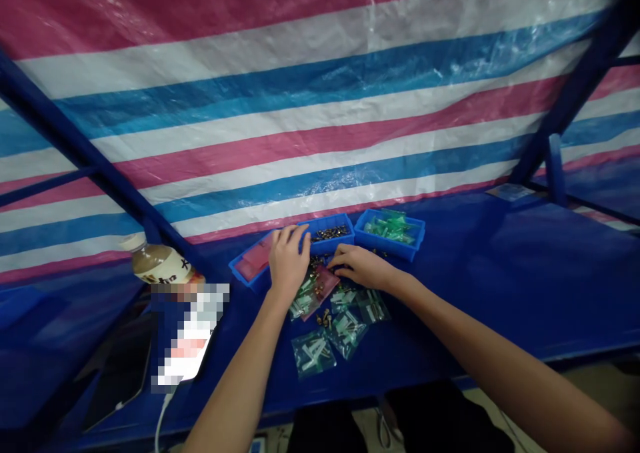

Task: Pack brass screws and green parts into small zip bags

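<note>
My left hand [289, 258] reaches over the edge between two blue trays, its fingers stretched out and a little apart. My right hand [361, 266] is bent inward beside a pink plastic bag [327, 281], fingers and thumb drawn together; what they pinch, if anything, is too small to make out. Small brass-coloured screws or fittings [325, 318] lie loose on the blue table and around the pink bag. Several clear bags [313, 353] with white and metal pieces lie in front of my hands. Behind them a blue tray [327, 245] holds a pile of small metal parts.
A blue tray [419, 247] at the right holds green bags. Another tray [238, 269] at the left holds pink bags. A bottle [163, 261], a lit phone [195, 346] with a white cable and a dark tablet-like slab [123, 373] lie left. Striped sheeting [320, 126] hangs behind.
</note>
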`<state>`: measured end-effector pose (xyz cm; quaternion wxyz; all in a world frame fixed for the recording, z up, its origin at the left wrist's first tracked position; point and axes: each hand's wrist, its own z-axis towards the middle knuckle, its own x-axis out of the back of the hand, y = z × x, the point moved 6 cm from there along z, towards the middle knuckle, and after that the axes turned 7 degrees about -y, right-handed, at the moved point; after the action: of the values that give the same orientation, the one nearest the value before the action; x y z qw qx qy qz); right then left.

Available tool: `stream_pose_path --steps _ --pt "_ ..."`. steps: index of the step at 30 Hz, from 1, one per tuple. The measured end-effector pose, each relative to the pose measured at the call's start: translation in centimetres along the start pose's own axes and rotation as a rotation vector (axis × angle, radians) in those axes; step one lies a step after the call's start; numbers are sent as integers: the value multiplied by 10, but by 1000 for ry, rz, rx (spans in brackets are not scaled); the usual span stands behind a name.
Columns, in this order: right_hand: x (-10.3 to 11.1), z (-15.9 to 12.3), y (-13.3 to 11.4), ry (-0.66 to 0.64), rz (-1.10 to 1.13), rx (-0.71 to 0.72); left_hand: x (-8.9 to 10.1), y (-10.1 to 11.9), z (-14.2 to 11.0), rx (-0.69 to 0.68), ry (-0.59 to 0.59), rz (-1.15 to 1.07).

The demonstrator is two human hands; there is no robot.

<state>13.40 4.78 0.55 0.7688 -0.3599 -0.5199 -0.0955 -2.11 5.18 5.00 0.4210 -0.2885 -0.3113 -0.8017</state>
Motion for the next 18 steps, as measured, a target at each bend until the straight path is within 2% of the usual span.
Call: stream_pose_path --steps 5,11,18 --pt "2 0 1 44 -43 -63 -1 11 -2 -21 -23 -33" --pt "19 -1 0 233 40 -82 0 8 0 31 -73 -71" --pt "33 -5 -6 369 34 -12 -17 20 0 -42 -309 -307"
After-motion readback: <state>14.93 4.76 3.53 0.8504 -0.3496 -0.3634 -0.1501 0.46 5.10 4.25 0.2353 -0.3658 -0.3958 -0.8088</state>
